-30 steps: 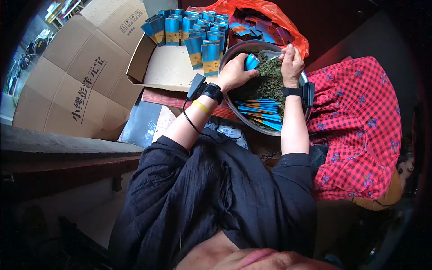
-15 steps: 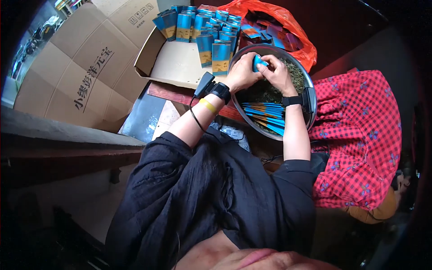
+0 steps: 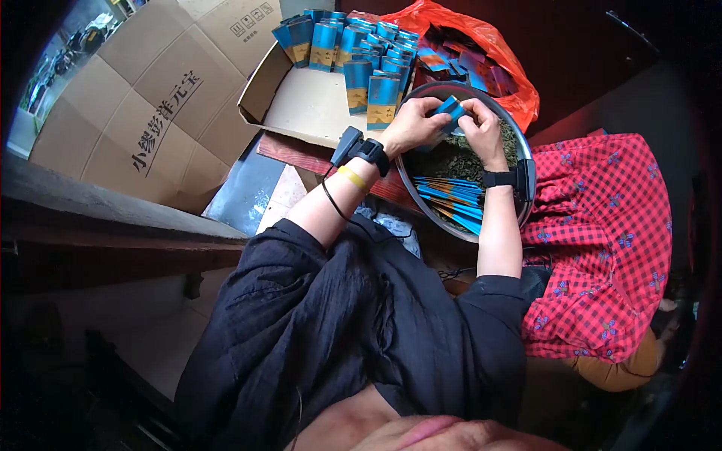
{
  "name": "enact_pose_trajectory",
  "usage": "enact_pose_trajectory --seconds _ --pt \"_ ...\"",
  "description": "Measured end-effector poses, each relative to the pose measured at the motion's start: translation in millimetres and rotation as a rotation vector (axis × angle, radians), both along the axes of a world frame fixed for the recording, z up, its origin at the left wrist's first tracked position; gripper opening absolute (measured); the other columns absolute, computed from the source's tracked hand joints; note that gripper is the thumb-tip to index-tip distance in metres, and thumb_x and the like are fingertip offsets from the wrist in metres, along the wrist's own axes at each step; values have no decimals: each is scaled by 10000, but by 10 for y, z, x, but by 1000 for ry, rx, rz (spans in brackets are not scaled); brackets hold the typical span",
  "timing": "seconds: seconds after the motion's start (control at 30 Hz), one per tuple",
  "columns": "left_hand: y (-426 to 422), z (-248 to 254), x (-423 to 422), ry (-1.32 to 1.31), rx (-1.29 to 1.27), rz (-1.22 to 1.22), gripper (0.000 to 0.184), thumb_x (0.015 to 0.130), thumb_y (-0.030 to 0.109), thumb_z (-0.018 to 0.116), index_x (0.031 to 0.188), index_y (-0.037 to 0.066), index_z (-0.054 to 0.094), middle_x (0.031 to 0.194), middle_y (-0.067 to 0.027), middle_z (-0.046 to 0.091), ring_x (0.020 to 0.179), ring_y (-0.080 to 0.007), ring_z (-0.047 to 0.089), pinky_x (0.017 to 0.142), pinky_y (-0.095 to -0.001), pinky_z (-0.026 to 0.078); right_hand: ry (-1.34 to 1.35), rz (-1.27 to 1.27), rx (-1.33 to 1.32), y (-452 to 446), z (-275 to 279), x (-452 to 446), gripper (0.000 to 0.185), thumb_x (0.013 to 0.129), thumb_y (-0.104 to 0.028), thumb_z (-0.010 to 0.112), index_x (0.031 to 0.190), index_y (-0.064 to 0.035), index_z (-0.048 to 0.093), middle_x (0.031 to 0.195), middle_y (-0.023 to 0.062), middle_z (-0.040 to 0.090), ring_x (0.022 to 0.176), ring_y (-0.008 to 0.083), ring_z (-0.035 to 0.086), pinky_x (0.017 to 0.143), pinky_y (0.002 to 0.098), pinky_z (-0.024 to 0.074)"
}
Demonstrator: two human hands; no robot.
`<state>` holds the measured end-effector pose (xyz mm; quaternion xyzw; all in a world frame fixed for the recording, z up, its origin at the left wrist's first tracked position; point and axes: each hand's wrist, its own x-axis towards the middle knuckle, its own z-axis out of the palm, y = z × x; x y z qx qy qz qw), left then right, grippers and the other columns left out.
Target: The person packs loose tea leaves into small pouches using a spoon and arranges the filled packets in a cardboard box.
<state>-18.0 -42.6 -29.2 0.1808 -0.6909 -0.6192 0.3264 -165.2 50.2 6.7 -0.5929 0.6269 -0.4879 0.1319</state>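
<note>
Both hands on one blue packet (image 3: 450, 110) over the metal bowl (image 3: 426, 213)

From my remote seat I read the clock from the bowl's middle. The packet is held up at twelve o'clock, inside the far rim as I see it. My view has the left hand (image 3: 415, 124) gripping its left side, while the right hand (image 3: 481, 131) pinches the right end between thumb and fingers. I cannot tell whether the packet is sealed. Dark green leaves (image 3: 451, 160) lie in the bowl, and flat sleeves (image 3: 450, 197) sit fanned at six to seven o'clock. At ten o'clock I see a shallow carton (image 3: 301, 105) on a reddish counter (image 3: 289, 152), with filled-looking packets (image 3: 383, 98) standing at its far and right sides. A red plastic bag (image 3: 519, 98) lies at twelve, beyond the rim; a checked cloth (image 3: 594, 203) spreads at four.
</note>
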Motion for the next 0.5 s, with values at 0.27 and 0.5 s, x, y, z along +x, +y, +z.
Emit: enact_pose_trajectory --seconds 0.27,0.5 --pt "-90 124 43 187 318 16 205 898 204 628 1012 37 659 867 20 643 747 -51 561 634 -216 465 -379 163 -106 -15 111 86 411 863 -87 590 1244 12 474 1052 70 595 916 123 582 812 251 471" --pt "-1237 717 807 295 52 222 181 869 109 595 1020 27 650 882 -20 647 797 -106 596 715 -267 491 -445 99 -61 124 244 29 445 901 -215 574 1275 2 469 964 63 644 794 102 604 797 248 471"
